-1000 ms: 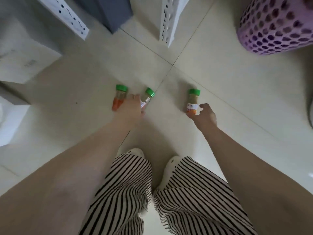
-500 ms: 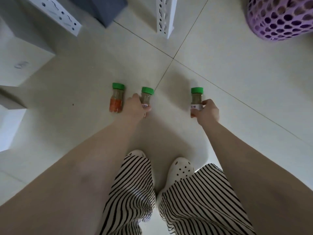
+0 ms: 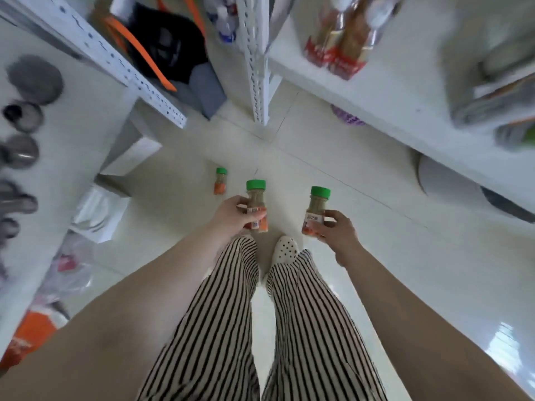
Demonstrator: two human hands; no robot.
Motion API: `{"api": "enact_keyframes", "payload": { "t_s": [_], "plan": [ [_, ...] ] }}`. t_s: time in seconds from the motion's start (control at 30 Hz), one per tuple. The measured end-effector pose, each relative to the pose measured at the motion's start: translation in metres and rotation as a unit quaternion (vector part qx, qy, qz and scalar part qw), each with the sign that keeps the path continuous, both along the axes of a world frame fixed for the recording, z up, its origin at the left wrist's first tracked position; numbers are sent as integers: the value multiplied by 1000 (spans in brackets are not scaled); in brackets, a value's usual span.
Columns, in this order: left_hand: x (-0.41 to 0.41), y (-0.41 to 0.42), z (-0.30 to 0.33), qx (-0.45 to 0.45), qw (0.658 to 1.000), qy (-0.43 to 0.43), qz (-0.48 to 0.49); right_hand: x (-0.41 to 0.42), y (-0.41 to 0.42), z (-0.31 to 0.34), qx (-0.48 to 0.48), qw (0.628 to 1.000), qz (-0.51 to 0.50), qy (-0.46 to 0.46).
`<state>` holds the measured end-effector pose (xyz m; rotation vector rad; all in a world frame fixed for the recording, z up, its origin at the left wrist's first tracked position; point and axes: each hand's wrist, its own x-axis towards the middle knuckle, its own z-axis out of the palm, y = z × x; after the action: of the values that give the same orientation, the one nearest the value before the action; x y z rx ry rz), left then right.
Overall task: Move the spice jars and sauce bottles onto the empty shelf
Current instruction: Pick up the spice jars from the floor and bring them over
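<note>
Green-capped third jar [image 3: 220, 181] stands alone on the tiled floor [image 3: 376, 241], left of my hands. My left hand [image 3: 231, 214] curls its fingers round a green-lidded spice jar [image 3: 256, 209], upright, lifted off the floor. My right hand [image 3: 337, 230] pinches a second spice jar [image 3: 316, 211] low on its label, slightly tilted. White shelf [image 3: 376, 91] sits upper right with sauce bottles [image 3: 335, 36].

Jars [image 3: 256, 204] w/ green caps [image 3: 256, 184], orange labels. Trousers [image 3: 220, 328] black/white striped. Shoe [image 3: 285, 251] white, dotted. Shelves [image 3: 376, 91] white. Floor [image 3: 390, 256] pale.
</note>
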<state>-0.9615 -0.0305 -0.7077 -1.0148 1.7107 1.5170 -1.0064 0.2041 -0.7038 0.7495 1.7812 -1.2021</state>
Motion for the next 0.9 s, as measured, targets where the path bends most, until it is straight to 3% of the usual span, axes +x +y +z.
{"api": "enact_keyframes", "payload": {
  "t_s": [0.2, 0.37, 0.63, 0.77, 0.9],
  "plan": [
    [2, 7, 153, 52, 996, 66, -31, 18, 7, 169, -55, 994, -58, 71],
    [-3, 22, 227, 120, 987, 99, -38, 42, 17, 260, -96, 976, -123, 152],
    [-23, 68, 295, 347, 932, 83, -57, 76, 65, 329, -142, 943, -212, 211],
    [-42, 104, 314, 415, 904, 79, -72, 73, 91, 347, -153, 929, -249, 228],
    [-56, 147, 341, 428, 889, 120, -112, 62, 120, 367, -175, 919, -247, 253]
  ]
}}
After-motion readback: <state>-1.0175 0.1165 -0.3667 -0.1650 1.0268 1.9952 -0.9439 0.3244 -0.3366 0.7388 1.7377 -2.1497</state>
